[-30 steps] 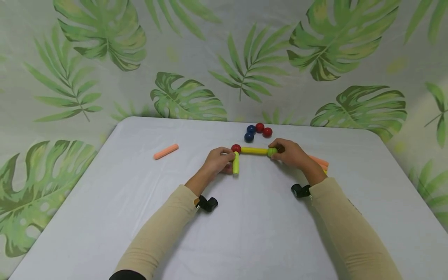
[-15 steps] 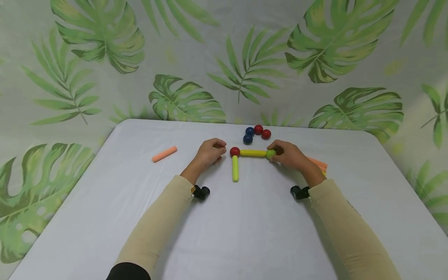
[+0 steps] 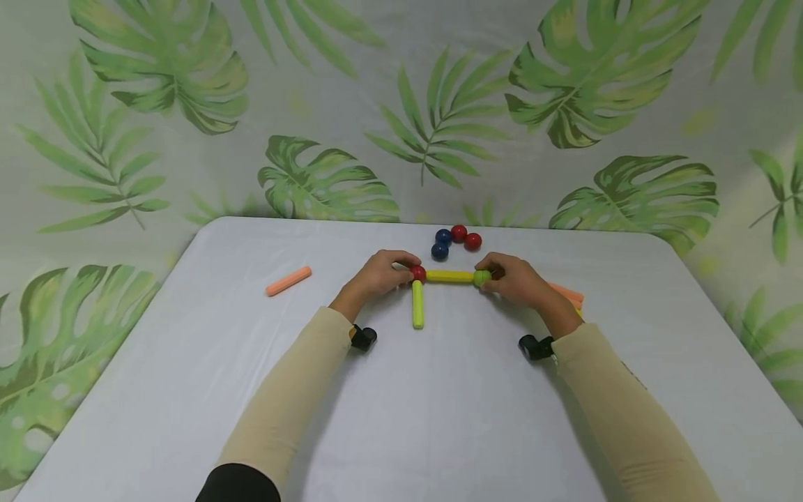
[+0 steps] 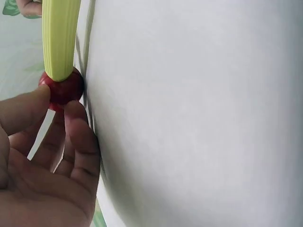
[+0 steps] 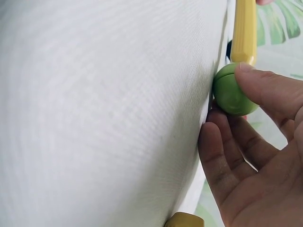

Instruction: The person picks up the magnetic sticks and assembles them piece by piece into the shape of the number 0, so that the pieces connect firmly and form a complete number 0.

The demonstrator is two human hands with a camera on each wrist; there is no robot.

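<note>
My left hand [image 3: 383,272] pinches a red ball [image 4: 65,90] between thumb and fingers. A yellow stick [image 3: 449,277] runs from that ball to a green ball [image 5: 233,91], which my right hand [image 3: 516,277] pinches at the other end. From the red ball a light yellow-green stick [image 3: 417,305] points toward me, lying on the white table with no hand on it. In the head view, fingers partly cover both balls.
Two blue balls [image 3: 440,251] and two red balls [image 3: 465,237] sit together near the back edge of the white table [image 3: 414,418]. An orange stick [image 3: 288,281] lies at left. More orange sticks [image 3: 567,293] and a bit of yellow are partly hidden behind the right wrist.
My left hand let go of the light yellow-green stick, drew back to the left, then came in and took hold of the red ball. The right hand stays on the green ball.
</note>
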